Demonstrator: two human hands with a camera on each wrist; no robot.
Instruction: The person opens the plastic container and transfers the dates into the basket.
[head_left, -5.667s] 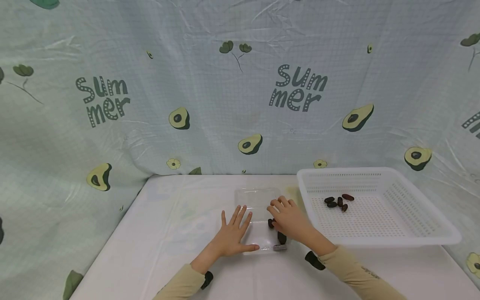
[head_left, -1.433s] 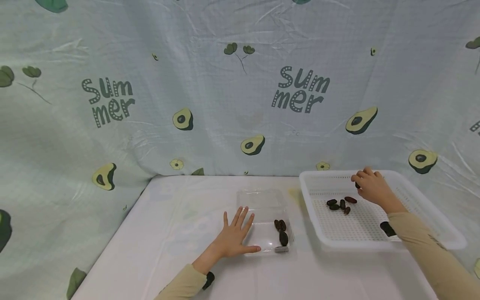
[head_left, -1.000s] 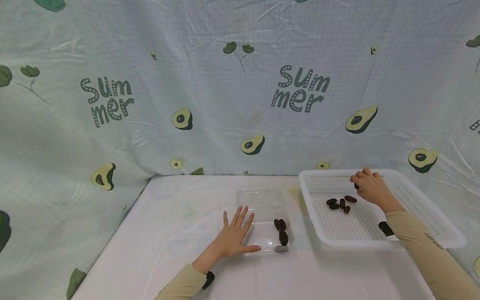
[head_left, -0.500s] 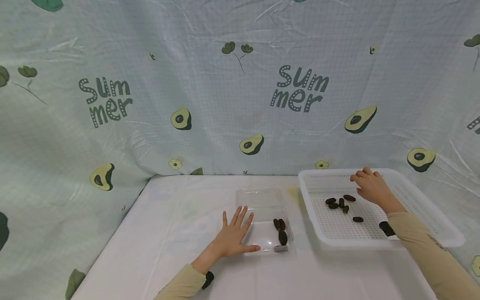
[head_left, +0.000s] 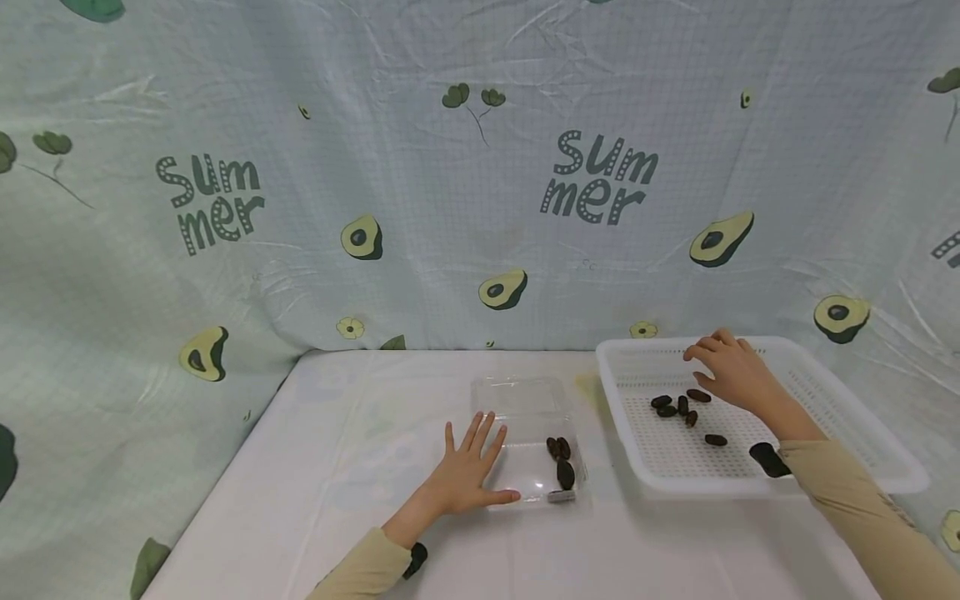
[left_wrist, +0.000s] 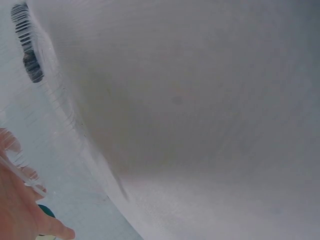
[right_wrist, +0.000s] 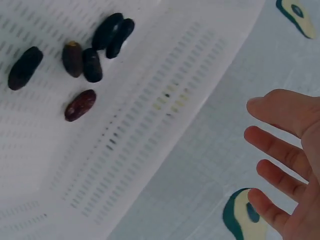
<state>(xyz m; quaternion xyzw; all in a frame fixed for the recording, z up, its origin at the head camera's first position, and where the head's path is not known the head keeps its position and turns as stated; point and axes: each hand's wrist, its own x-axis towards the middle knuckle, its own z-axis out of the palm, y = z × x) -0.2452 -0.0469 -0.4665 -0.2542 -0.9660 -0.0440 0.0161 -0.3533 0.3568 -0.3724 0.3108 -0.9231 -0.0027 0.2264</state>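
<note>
My left hand (head_left: 461,483), fingers spread, lies over the left side of a clear plastic box (head_left: 523,463) whose lid (head_left: 521,396) is folded back. Several dark dates (head_left: 566,475) sit along the box's right wall. Over the far part of a white perforated basket (head_left: 750,485), my right hand (head_left: 735,379) hovers with its fingers loosely bent and nothing in them. Inside the basket lie several dates (head_left: 667,411) in a loose cluster, one of them reddish brown (right_wrist: 80,105). A lone date (head_left: 716,440) lies nearer the basket's front.
A white cloth covers the table (head_left: 360,467), and the basket takes up its right side. Behind stands a pale curtain (head_left: 450,208) printed with avocados and lettering. Dark straps (head_left: 770,460) sit at both wrists.
My right hand went from the box to the basket holding a date, then let it go inside, near the front. Since then it has shifted slightly left. The left hand stays put.
</note>
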